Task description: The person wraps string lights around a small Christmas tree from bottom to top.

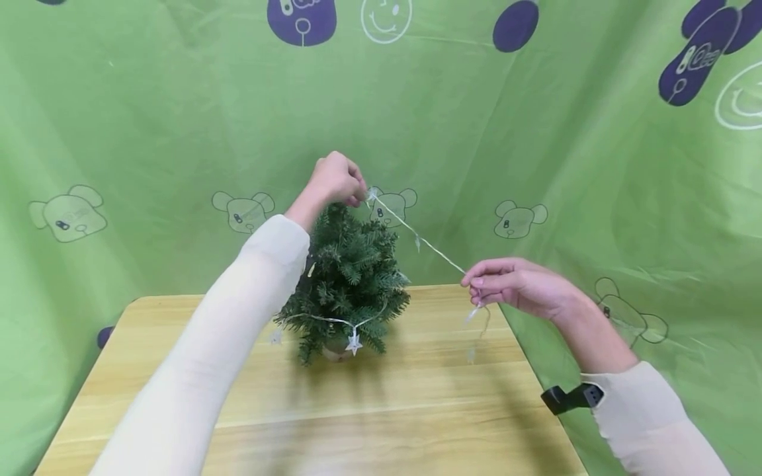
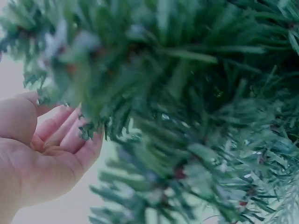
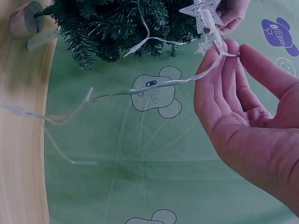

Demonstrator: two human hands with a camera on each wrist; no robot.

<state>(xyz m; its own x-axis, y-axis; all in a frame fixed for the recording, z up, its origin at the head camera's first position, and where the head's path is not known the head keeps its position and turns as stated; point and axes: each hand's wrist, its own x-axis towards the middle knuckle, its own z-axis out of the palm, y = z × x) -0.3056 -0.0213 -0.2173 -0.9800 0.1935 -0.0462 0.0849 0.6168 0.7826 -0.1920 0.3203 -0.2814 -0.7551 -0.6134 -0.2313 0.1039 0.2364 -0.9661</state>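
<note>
A small artificial Christmas tree [image 1: 351, 264] stands on the wooden table. My left hand [image 1: 338, 177] is at its top, pinching a star string light [image 1: 372, 194]; in the left wrist view, green needles hide the left fingertips [image 2: 96, 140]. To the right of the tree, my right hand [image 1: 526, 284] pinches the same wire between thumb and fingers. The stretch between the hands runs taut and slants down to the right. Below the right hand hangs a loose tail, seen in the right wrist view as a pale wire [image 3: 121, 92]. Another clear star [image 1: 354, 340] dangles at the tree's lower front.
The light wooden table [image 1: 417, 430] ends just behind the tree and to its right. A green curtain [image 1: 149, 132] with bear drawings surrounds it. The tree's round base [image 3: 28, 21] shows under the branches. A black strap [image 1: 571, 398] sits on the right wrist.
</note>
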